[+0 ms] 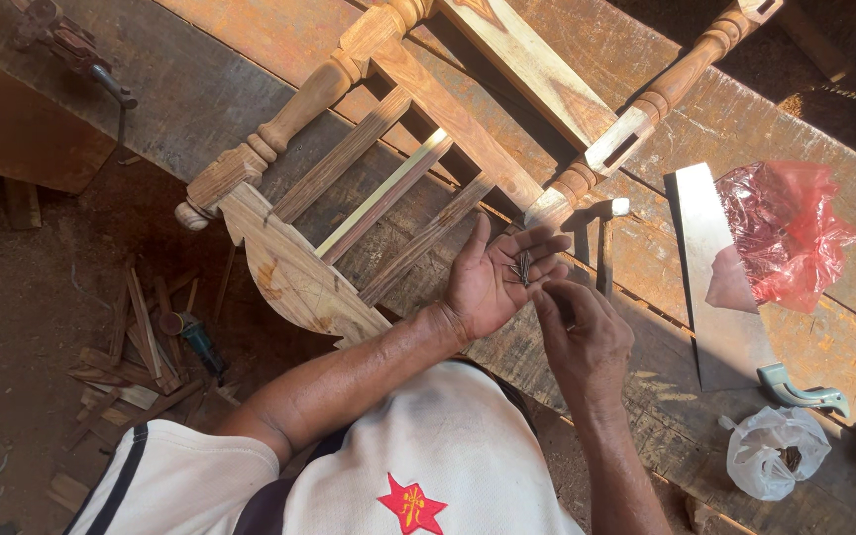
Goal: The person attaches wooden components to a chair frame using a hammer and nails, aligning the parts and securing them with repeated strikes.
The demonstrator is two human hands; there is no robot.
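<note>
Nails [523, 267] lie in the cupped, spread left hand [495, 282]; the right hand [579, 332], at its 4 o'clock, pinches toward them. Chair frame [388, 188] at 11 o'clock appears assembled; nailing apparently not begun, hammer [606, 248] untouched.

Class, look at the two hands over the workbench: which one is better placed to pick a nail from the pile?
Probably the right hand: its fingers pinch beside the nails, while the left hand lies palm-up, cradling them.
</note>
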